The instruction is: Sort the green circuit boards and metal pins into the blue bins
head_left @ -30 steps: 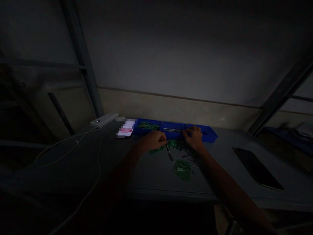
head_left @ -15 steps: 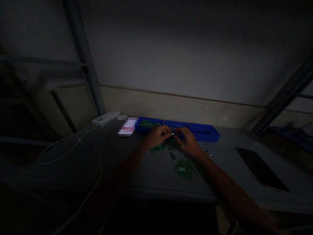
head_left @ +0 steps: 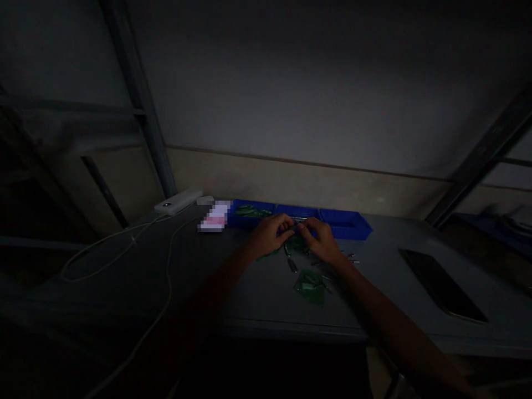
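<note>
Wall: a pale wall (head_left: 299, 111) is rising behind in dim light, with a cream band running along its foot and a metal post (head_left: 143, 116) standing at the left.
Surface: the grey surface (head_left: 257, 299) is carrying everything within reach.
Left hand: the left hand (head_left: 270, 235) is hovering in front of the blue bins, its fingers curling and pinching a small part (head_left: 295, 226) – too dark to identify.
Right hand: the right hand (head_left: 322, 239) is meeting it from the other side, thumb and fingers closing on that same part.
Small part: it is sitting between the two sets of fingertips, just before the middle bin (head_left: 297, 211).
Blue bins: the left bin (head_left: 245, 223) is holding green-wrapped pieces (head_left: 249, 211), the middle one is showing metal rods (head_left: 299, 219), and the right bin (head_left: 347, 231) is standing beside it.
Below the hands: a green bag (head_left: 296, 243) is lying under the fingers; a silver piece (head_left: 292, 266) and another green bag (head_left: 311, 293) are resting nearer the edge, while thin pins (head_left: 352, 259) are lying beside the right wrist.
Sides: a white device (head_left: 178, 203) and a pale cable (head_left: 169, 266) are lying left, near a lit screen (head_left: 214, 216); a dark tablet-like slab (head_left: 443, 285) is lying right.
</note>
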A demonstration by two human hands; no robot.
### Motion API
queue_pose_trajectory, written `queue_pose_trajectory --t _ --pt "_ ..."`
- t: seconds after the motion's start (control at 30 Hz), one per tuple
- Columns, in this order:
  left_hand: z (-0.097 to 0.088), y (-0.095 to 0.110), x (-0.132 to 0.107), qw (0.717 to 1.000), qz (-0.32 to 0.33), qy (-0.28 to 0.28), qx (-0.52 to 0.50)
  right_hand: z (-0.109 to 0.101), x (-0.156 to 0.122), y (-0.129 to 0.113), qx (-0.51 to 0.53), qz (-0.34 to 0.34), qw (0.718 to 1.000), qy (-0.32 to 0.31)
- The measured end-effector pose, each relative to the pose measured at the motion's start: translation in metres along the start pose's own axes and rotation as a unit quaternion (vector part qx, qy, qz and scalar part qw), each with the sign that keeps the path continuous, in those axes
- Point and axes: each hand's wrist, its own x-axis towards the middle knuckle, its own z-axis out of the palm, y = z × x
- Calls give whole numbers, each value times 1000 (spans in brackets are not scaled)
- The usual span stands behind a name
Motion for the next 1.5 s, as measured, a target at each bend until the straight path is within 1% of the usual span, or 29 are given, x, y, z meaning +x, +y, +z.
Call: queue_pose_trajectory --t 0.13,0.23,0.37,0.43,0.5,0.57,0.63,0.73,0.77,0.8,0.93,1.03,1.13,1.27,1.37,1.5 --pt "1 2 0 1000 -6 4 18 -1 -1 1 13 5 1000 -2" --pt "1 3 0 999 -1 0 47 -2 -1 2 10 -9 1000 -10" --pt "4 4 0 997 -14 -38 68 -2 0 3 -7 -37 999 -36" --pt "6 3 0 996 -28 -55 62 -2 1 6 -19 -37 998 -54" --pt "7 3 0 995 -35 -75 61 -4 3 13 -39 -32 997 -51" --pt "6 4 -3 991 -31 -114 61 -8 5 26 -73 -18 997 -18" --pt "5 5 -6 981 -30 -188 43 -13 6 44 -121 0 992 17" --pt "2 6 -11 950 -36 -311 8 -19 6 68 -177 29 983 29" --pt "2 6 -12 941 -36 -336 3 -20 6 74 -188 40 981 29" --pt "2 6 -12 937 -34 -349 0 -21 5 77 -197 51 979 28" --pt "2 6 -11 938 -42 -344 8 -16 3 80 -225 82 971 21" --pt "3 8 -11 941 -50 -332 39 -13 2 76 -242 90 966 27" --pt "3 11 -11 946 -45 -314 63 -12 2 72 -255 97 962 19" --pt "4 10 -12 953 -32 -293 77 -11 3 62 -240 124 963 6" --pt "4 10 -11 954 -26 -285 85 -9 3 50 -222 149 963 -18" --pt "3 12 -10 950 -38 -296 93 -3 2 34 -217 160 961 -66"
